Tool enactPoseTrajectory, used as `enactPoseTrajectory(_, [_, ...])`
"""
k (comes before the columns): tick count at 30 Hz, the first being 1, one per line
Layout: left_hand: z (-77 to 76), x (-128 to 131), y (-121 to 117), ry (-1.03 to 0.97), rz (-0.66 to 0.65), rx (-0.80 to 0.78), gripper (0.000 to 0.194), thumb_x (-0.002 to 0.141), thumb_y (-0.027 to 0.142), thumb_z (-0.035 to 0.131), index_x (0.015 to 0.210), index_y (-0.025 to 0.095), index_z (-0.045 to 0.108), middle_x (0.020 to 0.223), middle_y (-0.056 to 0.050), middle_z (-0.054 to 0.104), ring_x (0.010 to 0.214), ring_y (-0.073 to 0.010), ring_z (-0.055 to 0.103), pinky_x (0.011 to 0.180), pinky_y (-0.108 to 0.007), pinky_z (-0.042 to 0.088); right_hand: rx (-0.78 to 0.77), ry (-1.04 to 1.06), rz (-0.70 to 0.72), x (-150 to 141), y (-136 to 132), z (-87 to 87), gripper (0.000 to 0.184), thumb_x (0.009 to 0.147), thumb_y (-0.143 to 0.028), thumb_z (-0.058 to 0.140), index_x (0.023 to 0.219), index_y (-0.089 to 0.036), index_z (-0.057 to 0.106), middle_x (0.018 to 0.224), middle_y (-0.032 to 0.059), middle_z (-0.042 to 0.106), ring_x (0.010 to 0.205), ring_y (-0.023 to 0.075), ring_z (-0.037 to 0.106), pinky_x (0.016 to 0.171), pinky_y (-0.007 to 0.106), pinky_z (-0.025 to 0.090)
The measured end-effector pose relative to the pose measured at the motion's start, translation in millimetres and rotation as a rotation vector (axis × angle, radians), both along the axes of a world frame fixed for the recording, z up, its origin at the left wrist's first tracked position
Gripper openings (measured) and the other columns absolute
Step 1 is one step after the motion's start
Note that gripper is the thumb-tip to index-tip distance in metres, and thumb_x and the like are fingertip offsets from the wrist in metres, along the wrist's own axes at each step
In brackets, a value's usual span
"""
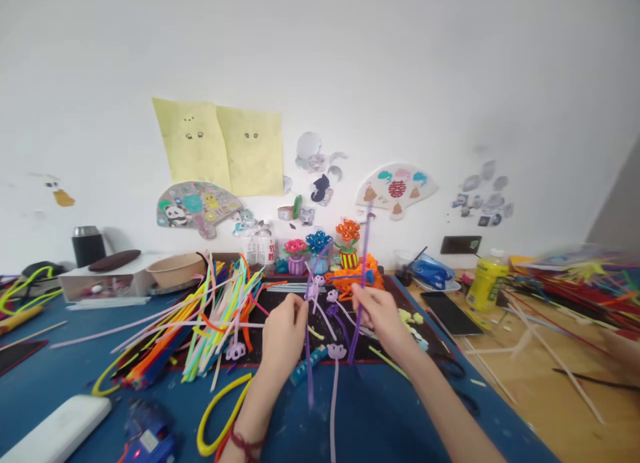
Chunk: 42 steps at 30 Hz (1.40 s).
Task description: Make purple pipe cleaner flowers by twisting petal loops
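Observation:
My left hand (284, 335) pinches a purple pipe cleaner (309, 369) that runs up and down past the fingertips. My right hand (383, 319), a little to the right, is closed on another purple pipe cleaner (367, 249), held nearly upright. Between and below the hands lie lilac pipe-cleaner flowers, one with a long stem (335, 396) reaching toward me. A darker purple curled piece (340, 316) rests near my right fingers. Beside my left wrist is a teal tube-like item (307, 365), partly hidden.
Bundled coloured pipe cleaners (200, 323) lie left on the blue mat (390, 416). A blue glue gun (147, 433) is at front left. Potted pipe-cleaner flowers (347, 239) stand by the wall. On the right are a phone (453, 313), a yellow bottle (486, 281) and a blurred hand (620, 349).

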<state>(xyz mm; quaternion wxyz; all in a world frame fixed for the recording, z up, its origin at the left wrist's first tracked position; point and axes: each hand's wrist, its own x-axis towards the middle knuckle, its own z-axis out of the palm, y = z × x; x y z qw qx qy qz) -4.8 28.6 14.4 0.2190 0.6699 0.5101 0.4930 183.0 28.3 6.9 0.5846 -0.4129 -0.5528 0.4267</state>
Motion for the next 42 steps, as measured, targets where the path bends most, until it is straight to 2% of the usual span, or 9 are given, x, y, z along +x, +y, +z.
enactPoseTrajectory(5, [-19.5,10,10,-0.201,-0.079,-0.057,0.026,0.083,0.043,0.049,0.075,0.018,0.054,0.065,0.000,0.056,0.059,-0.0150,0.053,0.058,-0.024,0.038,-0.079,-0.153,0.206,-36,4,-28.6,0.058,0.074,-0.071,0.056,0.060,-0.015,0.057,0.038,-0.0058,0.043,0.031,0.0062,0.035,0.035,0.020,0.027])
enactPoseTrajectory(8, [-28.1,20,9,-0.267,-0.148,-0.120,0.025,0.081,0.042,0.053,0.073,0.018,0.054,0.057,0.002,0.055,0.050,-0.0129,0.051,0.052,-0.023,0.037,-0.077,-0.200,0.218,-36,5,-39.8,0.057,0.077,-0.070,0.053,0.063,-0.015,0.058,0.041,-0.0048,0.047,0.034,0.0072,0.040,0.036,0.020,0.031])
enactPoseTrajectory(12, [-31.8,26,7,-0.346,-0.198,-0.193,0.023,0.079,0.039,0.058,0.070,0.017,0.054,0.052,0.004,0.053,0.043,-0.0091,0.043,0.046,-0.020,0.032,-0.076,-0.281,0.200,-24,5,-45.5,0.054,0.080,-0.066,0.055,0.061,-0.016,0.057,0.042,-0.0040,0.050,0.034,0.0076,0.042,0.038,0.020,0.033])
enactPoseTrajectory(19, [-27.0,27,4,-0.463,-0.313,-0.292,0.035,0.073,0.049,0.065,0.068,0.015,0.057,0.047,0.006,0.047,0.037,-0.0049,0.033,0.041,-0.018,0.025,-0.066,-0.335,0.263,-17,-5,-37.8,0.051,0.085,-0.061,0.051,0.059,-0.016,0.053,0.046,-0.0034,0.051,0.038,0.0071,0.042,0.040,0.020,0.032])
enactPoseTrajectory(22, [-24.1,27,2,-0.490,-0.324,-0.295,0.039,0.073,0.052,0.065,0.069,0.015,0.057,0.047,0.007,0.045,0.037,-0.0039,0.031,0.040,-0.018,0.024,-0.099,-0.359,0.340,-16,-14,-30.2,0.048,0.086,-0.057,0.053,0.065,-0.015,0.056,0.048,-0.0043,0.049,0.040,0.0070,0.041,0.040,0.019,0.029])
enactPoseTrajectory(26, [-22.7,24,1,-0.499,-0.327,-0.281,0.040,0.071,0.051,0.070,0.062,0.015,0.054,0.045,0.008,0.040,0.038,-0.0032,0.028,0.040,-0.018,0.022,-0.174,-0.376,0.505,-14,-25,-24.2,0.047,0.087,-0.055,0.054,0.066,-0.013,0.058,0.049,-0.0043,0.048,0.043,0.0070,0.043,0.042,0.019,0.032])
enactPoseTrajectory(32, [-21.8,20,4,-0.516,-0.235,-0.209,0.036,0.070,0.047,0.071,0.066,0.014,0.060,0.047,0.007,0.044,0.040,-0.0044,0.032,0.041,-0.017,0.023,-0.321,-0.342,0.707,-10,-28,-22.8,0.040,0.077,-0.050,0.069,0.072,-0.010,0.065,0.049,-0.0067,0.044,0.042,0.0039,0.033,0.041,0.018,0.025])
enactPoseTrajectory(36, [-20.9,11,9,-0.546,-0.143,-0.148,0.034,0.071,0.046,0.070,0.070,0.014,0.061,0.049,0.006,0.047,0.042,-0.0052,0.036,0.041,-0.017,0.023,-0.363,-0.390,0.811,-5,-28,-22.1,0.038,0.077,-0.046,0.070,0.073,-0.009,0.068,0.044,-0.0058,0.047,0.038,0.0044,0.037,0.038,0.017,0.025])
enactPoseTrajectory(42, [-19.8,1,12,-0.626,-0.100,-0.124,0.038,0.072,0.050,0.070,0.071,0.013,0.062,0.047,0.006,0.046,0.039,-0.0040,0.035,0.039,-0.016,0.023,-0.365,-0.396,0.830,5,-28,-20.7,0.035,0.079,-0.043,0.069,0.075,-0.009,0.069,0.046,-0.0041,0.052,0.037,0.0049,0.044,0.038,0.016,0.031])
